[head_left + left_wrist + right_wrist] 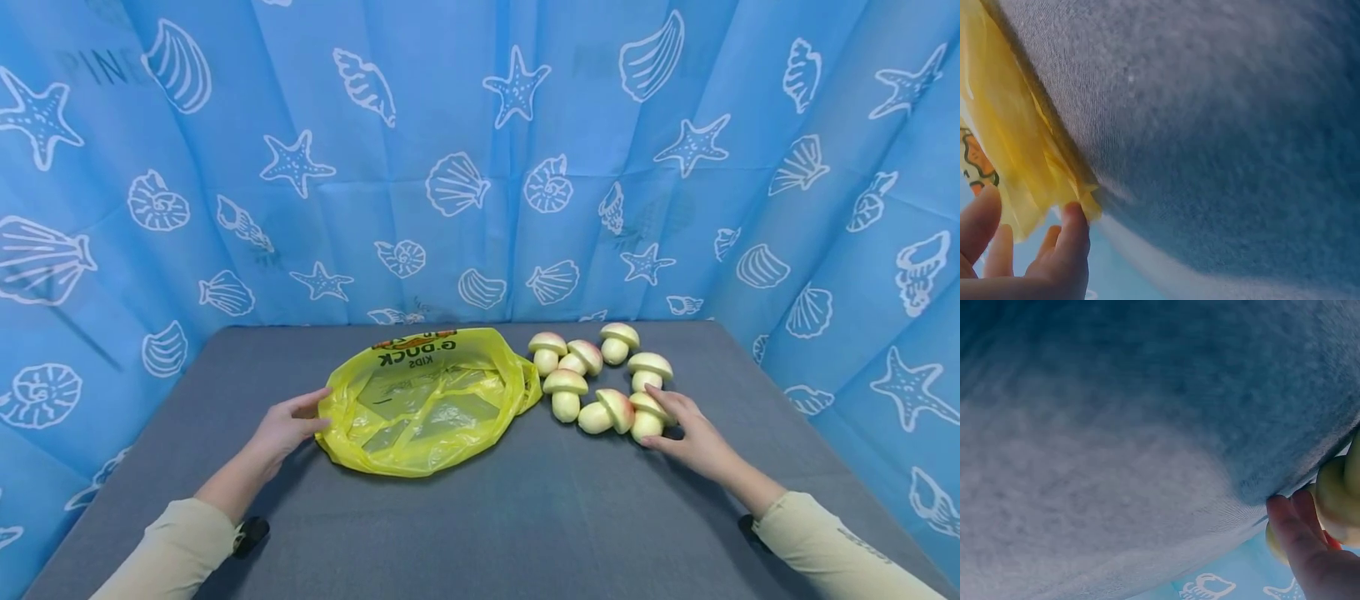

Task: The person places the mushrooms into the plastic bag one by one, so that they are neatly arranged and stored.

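A yellow plastic bag [420, 462] with dark lettering lies on the table, its wide mouth spread. At its left edge is my left hand [281, 429], thumb and fingers spread apart, fingertips at the film. The left wrist view shows the fingers right by a corner of the bag [1019, 137]. To the right of the bag, my right hand [693, 437] spans the nearest right toy mushroom [645, 421], fingers along the cap side and thumb by the stem. In the right wrist view, its fingers [1294, 528] lie beside pale yellow mushrooms [1338, 500].
Several more mushrooms lie grouped right of the bag, including an upright one [565, 396], a tipped one [603, 412] and one at the back [618, 343]. Grey cloth covers the table [480, 533]. A blue curtain [480, 250] with shell prints hangs behind and at both sides.
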`<state>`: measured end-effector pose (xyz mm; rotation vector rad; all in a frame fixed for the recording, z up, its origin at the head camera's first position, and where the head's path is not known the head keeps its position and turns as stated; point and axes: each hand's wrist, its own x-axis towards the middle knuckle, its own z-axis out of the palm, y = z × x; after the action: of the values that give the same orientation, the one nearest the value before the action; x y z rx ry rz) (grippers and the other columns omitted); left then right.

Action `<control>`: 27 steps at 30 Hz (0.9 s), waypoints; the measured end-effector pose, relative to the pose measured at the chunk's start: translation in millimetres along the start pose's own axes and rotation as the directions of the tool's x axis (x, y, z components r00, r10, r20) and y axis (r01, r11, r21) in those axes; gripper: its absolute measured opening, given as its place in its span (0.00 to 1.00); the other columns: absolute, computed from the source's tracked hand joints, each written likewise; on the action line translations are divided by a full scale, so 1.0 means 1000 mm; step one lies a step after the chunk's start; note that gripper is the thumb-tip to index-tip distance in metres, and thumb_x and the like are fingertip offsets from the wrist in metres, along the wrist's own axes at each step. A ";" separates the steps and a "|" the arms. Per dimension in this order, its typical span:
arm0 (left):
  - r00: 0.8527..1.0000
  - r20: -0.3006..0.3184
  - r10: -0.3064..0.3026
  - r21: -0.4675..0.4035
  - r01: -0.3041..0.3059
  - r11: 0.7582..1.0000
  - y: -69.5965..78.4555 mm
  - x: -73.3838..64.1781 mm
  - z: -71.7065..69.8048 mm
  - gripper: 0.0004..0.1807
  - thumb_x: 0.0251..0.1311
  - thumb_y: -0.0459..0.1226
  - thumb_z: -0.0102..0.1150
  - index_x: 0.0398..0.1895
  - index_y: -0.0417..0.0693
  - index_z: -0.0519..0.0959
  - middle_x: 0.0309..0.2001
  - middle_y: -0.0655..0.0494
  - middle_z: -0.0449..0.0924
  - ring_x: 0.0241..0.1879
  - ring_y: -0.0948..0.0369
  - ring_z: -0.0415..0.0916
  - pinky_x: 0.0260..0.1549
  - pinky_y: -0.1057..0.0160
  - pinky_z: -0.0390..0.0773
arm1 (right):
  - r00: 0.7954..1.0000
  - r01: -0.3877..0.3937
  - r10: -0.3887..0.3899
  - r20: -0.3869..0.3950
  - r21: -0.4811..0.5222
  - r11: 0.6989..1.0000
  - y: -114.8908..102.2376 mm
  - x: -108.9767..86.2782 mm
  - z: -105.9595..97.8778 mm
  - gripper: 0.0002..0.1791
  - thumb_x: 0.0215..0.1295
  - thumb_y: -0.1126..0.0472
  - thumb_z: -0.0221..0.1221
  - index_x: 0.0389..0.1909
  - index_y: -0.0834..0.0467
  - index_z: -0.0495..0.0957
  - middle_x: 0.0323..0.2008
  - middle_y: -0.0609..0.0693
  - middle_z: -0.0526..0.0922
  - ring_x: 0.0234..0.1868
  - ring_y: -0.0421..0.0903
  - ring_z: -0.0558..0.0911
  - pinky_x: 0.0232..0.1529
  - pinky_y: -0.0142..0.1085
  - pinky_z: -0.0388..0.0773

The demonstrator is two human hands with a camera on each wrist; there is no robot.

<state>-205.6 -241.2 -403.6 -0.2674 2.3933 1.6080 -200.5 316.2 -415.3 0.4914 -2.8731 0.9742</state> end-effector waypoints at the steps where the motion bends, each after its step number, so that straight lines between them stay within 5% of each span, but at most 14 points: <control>1: 1.000 -0.005 0.005 0.007 -0.005 1.000 0.000 0.001 0.001 0.34 0.67 0.30 0.53 0.75 0.40 0.55 0.73 0.32 0.49 0.71 0.38 0.48 0.64 0.41 0.60 | 1.000 0.000 0.000 -0.001 0.002 1.000 0.000 0.000 0.000 0.44 0.58 0.62 0.67 0.71 0.69 0.56 0.62 0.78 0.57 0.61 0.75 0.60 0.51 0.69 0.63; 27: 0.998 -0.025 -0.051 0.022 0.052 0.998 0.000 0.011 0.009 0.34 0.64 0.24 0.51 0.74 0.39 0.57 0.73 0.29 0.45 0.69 0.38 0.49 0.62 0.43 0.64 | 0.999 -0.022 0.022 -0.030 -0.017 1.000 -0.001 0.009 0.004 0.42 0.56 0.63 0.69 0.68 0.71 0.60 0.60 0.77 0.62 0.60 0.73 0.63 0.55 0.67 0.62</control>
<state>-215.1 -233.2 -409.8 -0.3438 2.4013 1.5629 -208.1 310.3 -416.3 0.4414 -2.8639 0.9513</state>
